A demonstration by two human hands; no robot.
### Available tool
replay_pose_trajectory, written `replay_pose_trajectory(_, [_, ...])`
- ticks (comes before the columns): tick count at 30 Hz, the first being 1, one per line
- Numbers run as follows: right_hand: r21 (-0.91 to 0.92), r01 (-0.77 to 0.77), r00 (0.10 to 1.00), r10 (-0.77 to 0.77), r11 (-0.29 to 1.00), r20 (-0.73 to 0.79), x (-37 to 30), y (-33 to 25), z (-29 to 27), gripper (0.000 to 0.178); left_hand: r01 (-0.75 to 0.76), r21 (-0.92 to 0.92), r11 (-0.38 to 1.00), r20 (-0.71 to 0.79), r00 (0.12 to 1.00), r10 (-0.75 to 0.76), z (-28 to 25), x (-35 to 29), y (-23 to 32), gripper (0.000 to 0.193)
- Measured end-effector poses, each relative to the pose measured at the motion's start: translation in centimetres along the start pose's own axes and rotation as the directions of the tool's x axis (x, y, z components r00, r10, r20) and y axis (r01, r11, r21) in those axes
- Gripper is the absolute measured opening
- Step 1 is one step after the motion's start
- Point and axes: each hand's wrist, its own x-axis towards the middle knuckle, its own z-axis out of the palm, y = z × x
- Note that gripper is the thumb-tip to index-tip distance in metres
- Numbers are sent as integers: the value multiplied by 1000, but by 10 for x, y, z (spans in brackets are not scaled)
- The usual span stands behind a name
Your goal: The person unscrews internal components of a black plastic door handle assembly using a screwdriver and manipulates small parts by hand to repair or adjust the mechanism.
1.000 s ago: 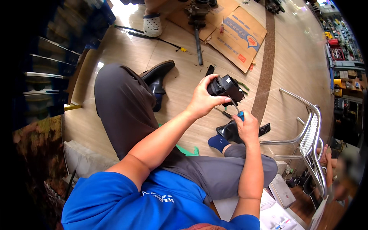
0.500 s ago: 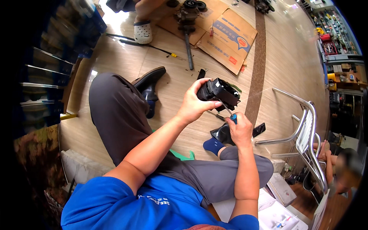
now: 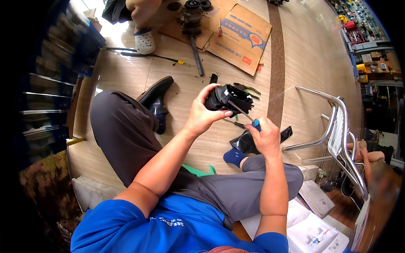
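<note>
A black plastic housing, hollow at its right end, is held up above the floor in front of me. My left hand wraps round its left side, thumb along the lower edge. In my right hand is a screwdriver with a blue handle, its thin metal shaft slanting up and left to the open end of the housing. Where exactly the tip touches I cannot tell. Just beyond the housing, green-handled pliers lie on the floor.
Flattened cardboard lies ahead, with a dark metal part on a long shaft on it. Another person's foot in a white clog is at the far left. A metal chair stands right, a white box lower right.
The view has shifted slightly. The screwdriver's shaft now shows more and reaches the housing's open end, where before its tip was near my left thumb. Both hands keep their hold.
</note>
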Motion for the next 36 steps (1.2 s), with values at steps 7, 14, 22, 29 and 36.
replay_pose_trajectory(7, [-118, 0, 995, 12, 993, 98, -1, 3, 1, 35, 32, 74, 997, -59, 998, -27, -2, 0, 5, 79])
replay_pose_trajectory(14, [-19, -150, 976, 151, 989, 156, -6, 1, 18, 34, 33, 160, 987, -67, 998, -23, 0, 2, -12, 73])
replay_pose_trajectory(22, [62, -195, 958, 176, 979, 224, -5, -7, 22, 34, -19, 212, 977, -33, 999, 27, -5, 1, -14, 79])
replay_pose_trajectory(29, [5, -191, 950, 184, 982, 251, -4, -13, 20, 33, 23, 305, 952, 53, 998, -41, -6, -4, -11, 82])
replay_pose_trajectory(36, [7, -307, 909, 290, 952, 299, -8, -26, 18, 30, 2, 401, 916, 37, 999, -19, -7, -5, -10, 82])
